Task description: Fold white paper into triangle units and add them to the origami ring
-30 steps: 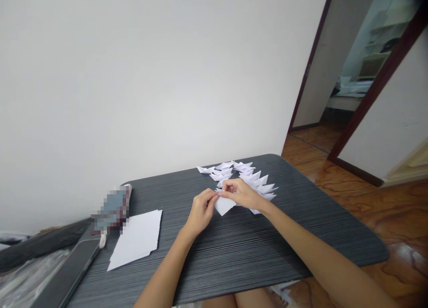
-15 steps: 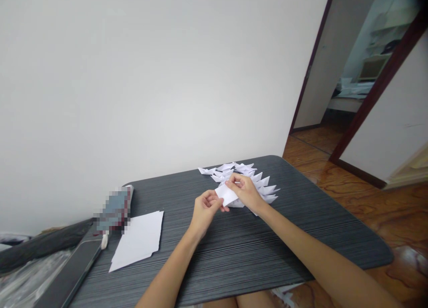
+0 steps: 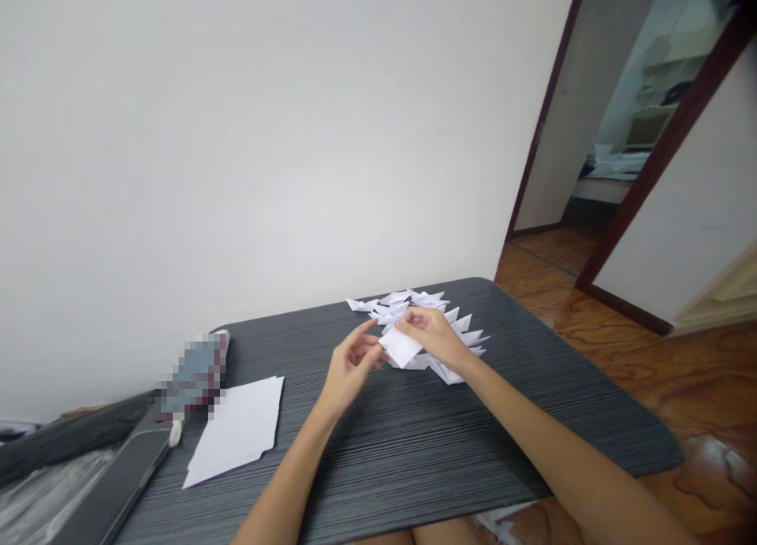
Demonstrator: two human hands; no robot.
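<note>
A small folded piece of white paper [image 3: 402, 349] is pinched in my right hand [image 3: 436, 334], above the table. My left hand [image 3: 352, 367] is beside its left corner, fingers apart and thumb out; whether a fingertip still touches the paper I cannot tell. Behind and beneath my right hand lie several folded white paper boats [image 3: 473, 337], grouped on the dark table [image 3: 367, 458]. My right hand and the held paper hide part of that group.
A stack of white paper sheets [image 3: 240, 432] lies on the table's left side. Behind it is a blurred-out object [image 3: 195, 375]. A long dark case [image 3: 118, 482] runs along the left edge. The white wall [image 3: 266, 158] borders the table's back, and a doorway opens at right.
My left hand has let its grip on the paper go, opening its fingers and shifting left. The paper has turned so a corner points down, still in my right hand.
</note>
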